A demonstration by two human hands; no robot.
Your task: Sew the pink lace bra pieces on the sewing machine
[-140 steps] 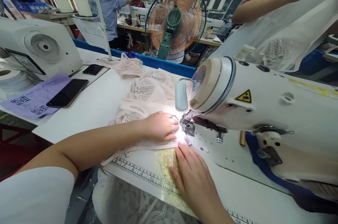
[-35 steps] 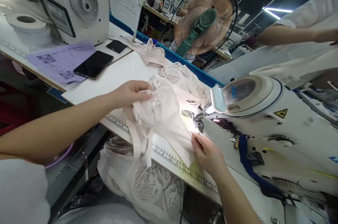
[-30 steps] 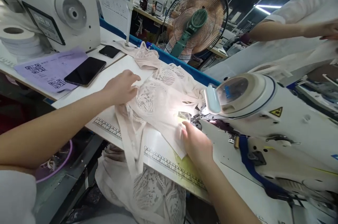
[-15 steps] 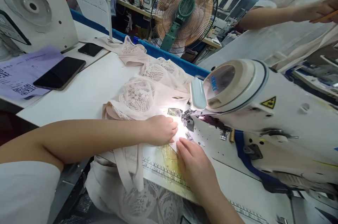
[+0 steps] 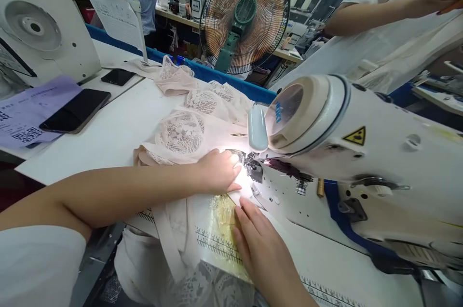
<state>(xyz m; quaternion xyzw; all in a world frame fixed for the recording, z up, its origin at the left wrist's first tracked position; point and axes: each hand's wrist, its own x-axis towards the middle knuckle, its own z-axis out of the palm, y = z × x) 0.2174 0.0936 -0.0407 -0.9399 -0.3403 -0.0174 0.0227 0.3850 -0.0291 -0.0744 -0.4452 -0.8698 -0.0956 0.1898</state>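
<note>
Head | lace garment (image 5: pixel 181 133) under flat left grip (image 5: pixel 219 172) | right grip (image 5: pixel 258 244) at its edge

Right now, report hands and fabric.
Left hand flat on pale pink lace fabric at white sewing machine's presser foot. Right hand flat on ruled table edge. Nothing blocking.

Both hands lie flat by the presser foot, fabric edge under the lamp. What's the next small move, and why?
Probably ease the lace fabric a little further toward the presser foot. The left hand presses it flat beside the foot, the right hand lies flat in front, fingertips at the fabric's edge. Glare hides whether the edge is under the foot.
</note>
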